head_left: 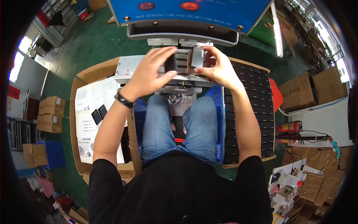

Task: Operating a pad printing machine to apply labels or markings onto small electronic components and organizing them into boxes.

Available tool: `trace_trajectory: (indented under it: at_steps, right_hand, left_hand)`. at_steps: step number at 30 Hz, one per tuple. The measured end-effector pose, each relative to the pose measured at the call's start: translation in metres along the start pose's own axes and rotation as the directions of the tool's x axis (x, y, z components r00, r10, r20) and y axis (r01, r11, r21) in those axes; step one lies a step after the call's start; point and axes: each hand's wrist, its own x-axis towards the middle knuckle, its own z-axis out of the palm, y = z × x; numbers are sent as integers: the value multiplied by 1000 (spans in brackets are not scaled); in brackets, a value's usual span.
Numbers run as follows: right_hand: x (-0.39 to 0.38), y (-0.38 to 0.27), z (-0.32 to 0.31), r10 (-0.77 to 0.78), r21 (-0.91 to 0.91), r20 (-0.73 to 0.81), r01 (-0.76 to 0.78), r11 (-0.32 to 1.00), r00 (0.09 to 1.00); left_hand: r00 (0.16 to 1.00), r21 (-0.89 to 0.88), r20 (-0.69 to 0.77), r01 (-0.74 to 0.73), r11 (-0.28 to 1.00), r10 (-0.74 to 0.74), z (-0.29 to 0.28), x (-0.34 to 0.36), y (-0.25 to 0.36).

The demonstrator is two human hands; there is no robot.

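Both my hands are at the metal bed of a blue-fronted machine (186,9). My left hand (147,72) holds a small flat black piece (170,64) between thumb and fingers, over the left part of the bed. To its right, my right hand (220,69) grips a dark grey rectangular piece (198,58) with white print, thumb at its near end and fingers at its far end. That piece sits at the fixture (182,58) in the middle of the bed; whether it rests on it or is lifted, I cannot tell.
On my right stands a carton tray (250,112) with rows of black pieces bearing small white marks. An open carton (84,72) on my left holds printed paper sheets (85,100) with two black pieces (99,114) on top. Blue crates (220,123) flank my legs.
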Motion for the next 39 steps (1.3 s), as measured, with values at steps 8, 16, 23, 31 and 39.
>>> trace_trajectory:
  at_steps: [8,16,23,31,39]
  right_hand:
    - [-108,104,-84,78,201,-489,26,979,869]
    - [-209,233,-177,157,-300,-873,-762,574,462]
    - [-171,270,-180,100,-397,-890,-865,308,444]
    - [-165,261,-194,-54,-453,-867,-740,498,495]
    - [-112,178,-130,-278,-585,-655,-238,775,703]
  left_hand:
    - [965,225,237,-167,960,112,66,41,5]
    - [953,114,283,-143,983,106,48,12,40]
    - [998,95,-30,-46,994,49,7,-95,36]
    - [819,370,57,513,774,-570,-125,-260,-36]
    - [585,335,66,750,570,-809,-150,-295,-55]
